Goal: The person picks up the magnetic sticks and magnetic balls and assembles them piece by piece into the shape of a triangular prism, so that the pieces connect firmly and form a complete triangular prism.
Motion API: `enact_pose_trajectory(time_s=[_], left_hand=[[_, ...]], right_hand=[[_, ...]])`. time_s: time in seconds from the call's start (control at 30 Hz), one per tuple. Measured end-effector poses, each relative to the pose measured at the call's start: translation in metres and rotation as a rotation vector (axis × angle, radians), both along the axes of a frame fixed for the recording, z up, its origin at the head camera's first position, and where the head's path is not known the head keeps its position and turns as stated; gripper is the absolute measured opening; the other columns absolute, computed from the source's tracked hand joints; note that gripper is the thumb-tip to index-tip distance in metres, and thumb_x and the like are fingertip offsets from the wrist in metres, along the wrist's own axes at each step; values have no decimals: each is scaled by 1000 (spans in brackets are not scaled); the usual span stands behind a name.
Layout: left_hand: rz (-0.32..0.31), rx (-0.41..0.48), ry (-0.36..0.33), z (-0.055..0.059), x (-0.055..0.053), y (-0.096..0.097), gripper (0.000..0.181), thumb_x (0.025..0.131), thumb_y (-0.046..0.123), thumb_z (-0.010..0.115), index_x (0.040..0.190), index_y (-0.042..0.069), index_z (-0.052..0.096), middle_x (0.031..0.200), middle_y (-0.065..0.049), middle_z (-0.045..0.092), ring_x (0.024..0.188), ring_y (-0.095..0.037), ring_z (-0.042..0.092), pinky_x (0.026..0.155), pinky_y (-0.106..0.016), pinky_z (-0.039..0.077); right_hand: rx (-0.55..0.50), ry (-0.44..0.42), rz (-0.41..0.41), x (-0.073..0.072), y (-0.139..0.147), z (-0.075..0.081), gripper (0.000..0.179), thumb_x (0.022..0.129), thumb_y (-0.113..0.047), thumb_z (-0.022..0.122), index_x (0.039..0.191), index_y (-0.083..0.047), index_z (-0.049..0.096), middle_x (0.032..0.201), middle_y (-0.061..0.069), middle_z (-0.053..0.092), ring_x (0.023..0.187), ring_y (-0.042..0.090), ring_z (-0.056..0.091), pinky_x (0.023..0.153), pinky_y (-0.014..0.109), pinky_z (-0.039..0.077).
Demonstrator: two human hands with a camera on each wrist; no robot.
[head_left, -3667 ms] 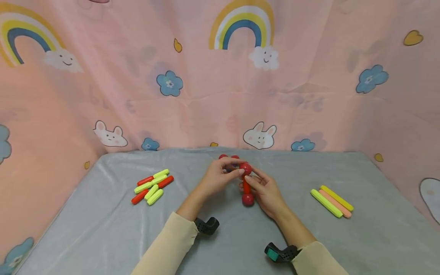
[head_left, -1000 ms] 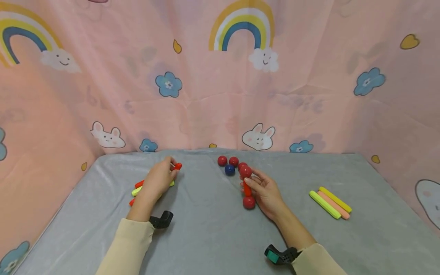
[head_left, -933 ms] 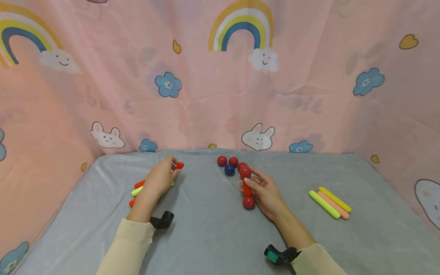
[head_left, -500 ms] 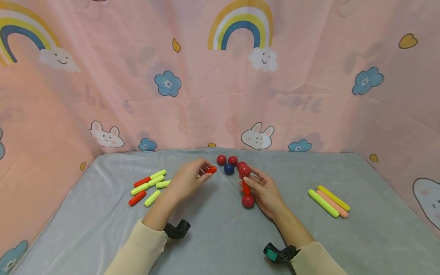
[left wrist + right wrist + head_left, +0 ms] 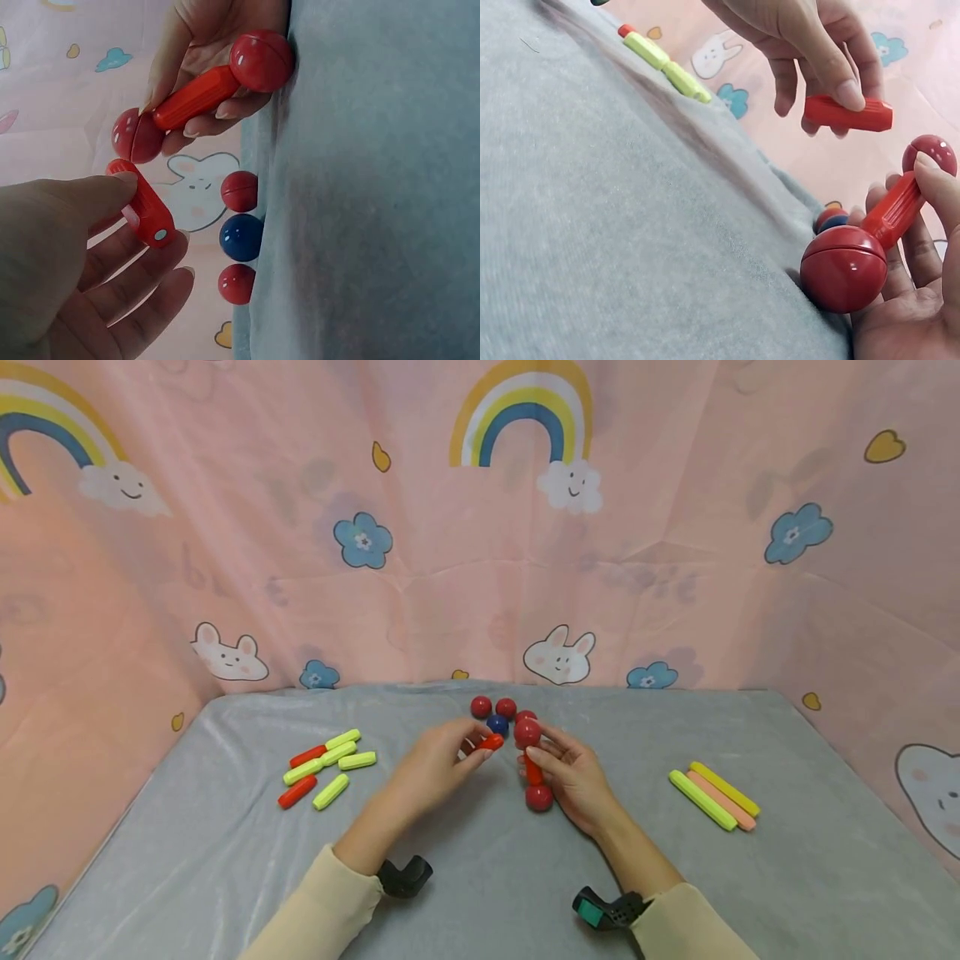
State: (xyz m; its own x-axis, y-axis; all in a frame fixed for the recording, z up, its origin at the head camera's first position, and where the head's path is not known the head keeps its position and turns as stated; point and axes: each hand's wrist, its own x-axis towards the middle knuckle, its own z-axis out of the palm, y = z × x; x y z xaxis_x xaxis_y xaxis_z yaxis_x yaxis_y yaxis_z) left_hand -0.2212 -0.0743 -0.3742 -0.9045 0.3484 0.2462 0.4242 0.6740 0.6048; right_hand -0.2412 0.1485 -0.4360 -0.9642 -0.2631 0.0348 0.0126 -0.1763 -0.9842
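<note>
My left hand (image 5: 435,764) pinches a short red stick (image 5: 847,114) between thumb and fingers; its near end in the left wrist view bears a pale round spot. A small gap separates this stick from the upper red ball (image 5: 527,732). My right hand (image 5: 577,777) grips a second red stick (image 5: 196,97), which joins that upper ball to a lower red ball (image 5: 844,268). The joined piece stands roughly upright in the head view. Just behind the hands lie a blue ball (image 5: 497,725) and loose red balls (image 5: 481,707), one partly hidden by the upper ball.
On the left of the grey cloth (image 5: 247,860) lie several short sticks, such as a red stick (image 5: 297,792) and a yellow-green stick (image 5: 331,792). To the right are a longer yellow-green stick (image 5: 702,800), a peach stick (image 5: 722,799) and a yellow stick (image 5: 725,789).
My left hand has carried the red stick rightward from the left group to beside the upper ball. Earlier still, it was at that ball. My right hand keeps its grip, almost unmoved.
</note>
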Motion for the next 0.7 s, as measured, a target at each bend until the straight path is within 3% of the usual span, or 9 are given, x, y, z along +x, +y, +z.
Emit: enact_pose_trajectory(time_s=[0.3,0.53,0.7], left_hand=[[-44,-5,33,-5,1,5,19,94,18,72,113,12,70,103,-1,74,88,-12,65,81,-30,58],[-41,-28,22,-6,2,6,22,96,19,70,116,10,70,105,-3,74,88,-13,65,80,-28,57],[-36,8,14,-8,2,7,21,96,19,71,115,12,71,102,-1,74,87,-12,65,78,-25,56]], right_hand=[[-14,23,26,0,-1,0,55,101,-8,60,151,1,41,109,-9,70,92,13,71,87,29,60],[1,34,42,1,-1,-1,55,99,-7,62,150,2,43,111,-10,70,95,11,68,87,28,60],[7,54,53,2,0,0,51,102,-11,58,149,2,44,112,-9,70,93,14,69,86,28,60]])
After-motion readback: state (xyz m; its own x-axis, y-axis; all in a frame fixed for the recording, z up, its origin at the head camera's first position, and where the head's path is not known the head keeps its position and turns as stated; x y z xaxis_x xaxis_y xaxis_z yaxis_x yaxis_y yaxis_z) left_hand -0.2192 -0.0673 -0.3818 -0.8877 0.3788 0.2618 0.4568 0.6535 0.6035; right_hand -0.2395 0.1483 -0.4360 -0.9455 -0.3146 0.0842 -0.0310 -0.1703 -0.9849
